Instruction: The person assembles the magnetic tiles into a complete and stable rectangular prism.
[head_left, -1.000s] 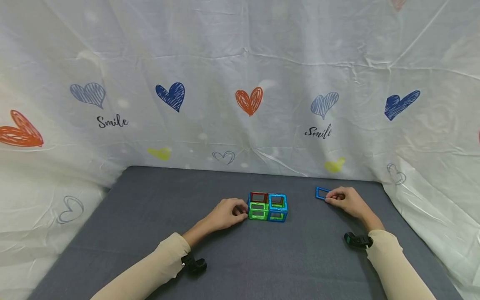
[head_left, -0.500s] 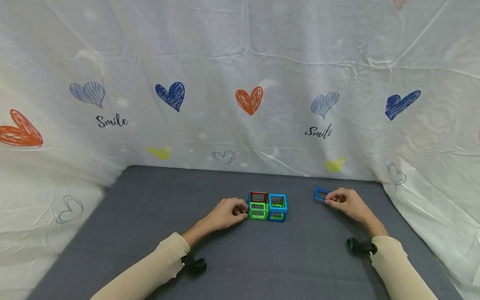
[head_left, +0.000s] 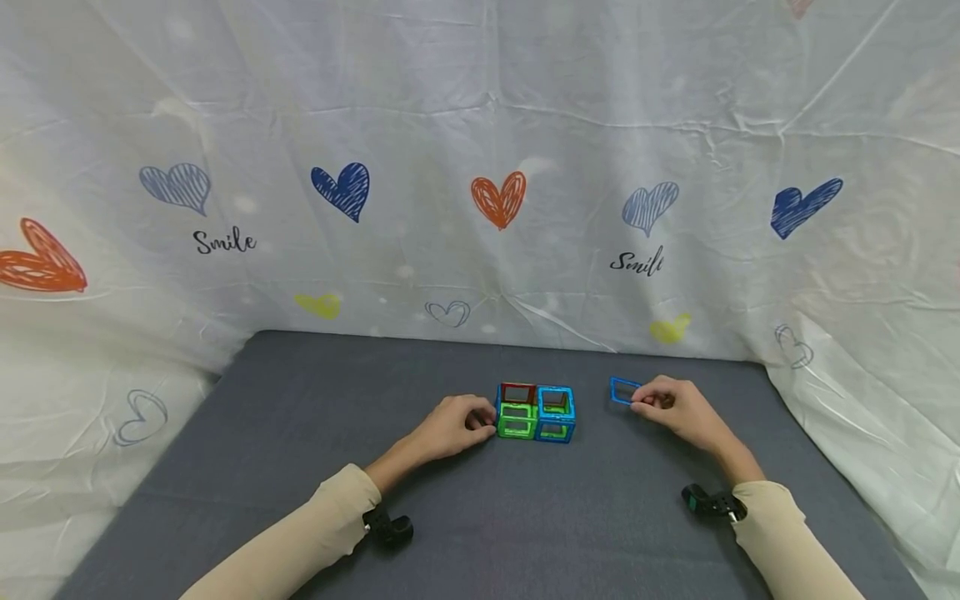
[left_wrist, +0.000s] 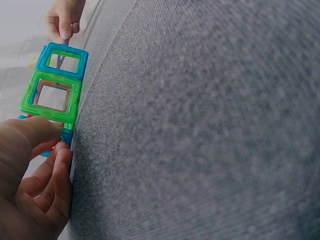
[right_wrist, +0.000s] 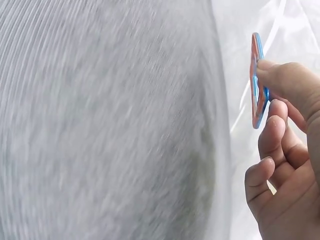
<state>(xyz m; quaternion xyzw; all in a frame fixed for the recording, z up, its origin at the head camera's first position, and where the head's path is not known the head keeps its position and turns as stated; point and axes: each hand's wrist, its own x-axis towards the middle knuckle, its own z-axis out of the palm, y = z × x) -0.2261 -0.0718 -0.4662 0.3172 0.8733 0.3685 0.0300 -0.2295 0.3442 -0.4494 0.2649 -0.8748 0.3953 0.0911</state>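
Observation:
A two-cube block of square magnetic tiles stands on the table in the head view, with a green tile (head_left: 517,406) at its front left, a red one (head_left: 517,386) on top and blue tiles (head_left: 555,419) on the right. My left hand (head_left: 450,427) holds the block's left end, thumb and index finger pinching it at a blue edge (left_wrist: 66,135). To the right of the block, my right hand (head_left: 678,408) pinches a blue square tile (right_wrist: 257,45) by its edge between thumb and fingers. In the right wrist view this tile appears edge-on, with an orange-red side also showing.
Dark grey cloth (head_left: 480,517) covers the table. Behind it hangs a white curtain (head_left: 420,125) printed with hearts and "Smile" lettering. Black wrist cameras sit on the left wrist (head_left: 390,529) and the right wrist (head_left: 708,502).
My right hand has moved left with the blue tile, closer to the block. The left hand and the block have stayed in place.

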